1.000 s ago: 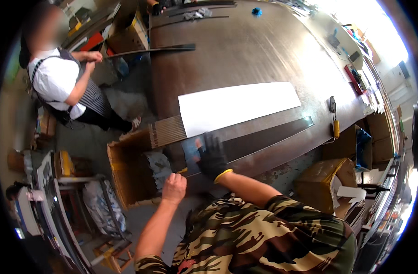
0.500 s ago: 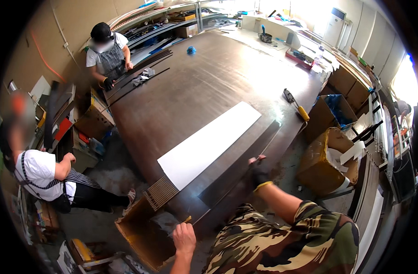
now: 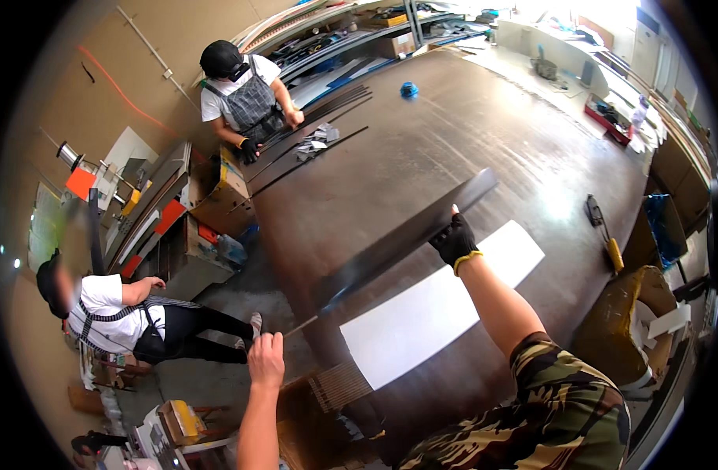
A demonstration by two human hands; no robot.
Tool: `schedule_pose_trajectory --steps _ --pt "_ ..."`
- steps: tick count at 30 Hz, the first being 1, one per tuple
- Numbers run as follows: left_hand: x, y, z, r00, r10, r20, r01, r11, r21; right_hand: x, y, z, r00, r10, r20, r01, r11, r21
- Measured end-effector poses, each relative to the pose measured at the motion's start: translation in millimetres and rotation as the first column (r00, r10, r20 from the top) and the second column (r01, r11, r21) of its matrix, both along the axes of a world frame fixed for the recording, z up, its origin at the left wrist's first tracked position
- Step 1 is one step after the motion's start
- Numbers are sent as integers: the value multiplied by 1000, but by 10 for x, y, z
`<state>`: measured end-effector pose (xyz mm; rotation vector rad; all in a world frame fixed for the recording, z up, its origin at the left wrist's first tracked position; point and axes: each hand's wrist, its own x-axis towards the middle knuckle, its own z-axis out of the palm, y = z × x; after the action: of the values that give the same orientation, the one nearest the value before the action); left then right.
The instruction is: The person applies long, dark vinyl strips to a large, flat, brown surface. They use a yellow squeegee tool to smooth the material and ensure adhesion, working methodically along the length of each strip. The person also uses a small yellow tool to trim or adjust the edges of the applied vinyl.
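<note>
Dark panel slants over the desk, held by the partly hidden fingers of the right hand. Fingers of the left hand curl beside a thin strip; their grip cannot be determined.

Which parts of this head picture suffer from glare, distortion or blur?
Head view: white glare on the dark table, right of the dark panel, and the upper right is washed out. Head view: corners are black and edges bow near the rim. Head view: a blurred patch hides part of the left co-worker.
</note>
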<state>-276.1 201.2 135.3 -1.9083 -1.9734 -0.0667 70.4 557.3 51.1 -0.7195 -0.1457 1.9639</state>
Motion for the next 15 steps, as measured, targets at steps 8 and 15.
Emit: schedule_pose_trajectory --steps 8,15 --pt "-828 368 -841 993 103 52 -94 984 -153 15 87 -477 547 148 824 -448 883 139" --pt "-531 389 -1147 891 384 242 -355 922 -156 1883 -521 -734 -343 -666 662 -637 683 357"
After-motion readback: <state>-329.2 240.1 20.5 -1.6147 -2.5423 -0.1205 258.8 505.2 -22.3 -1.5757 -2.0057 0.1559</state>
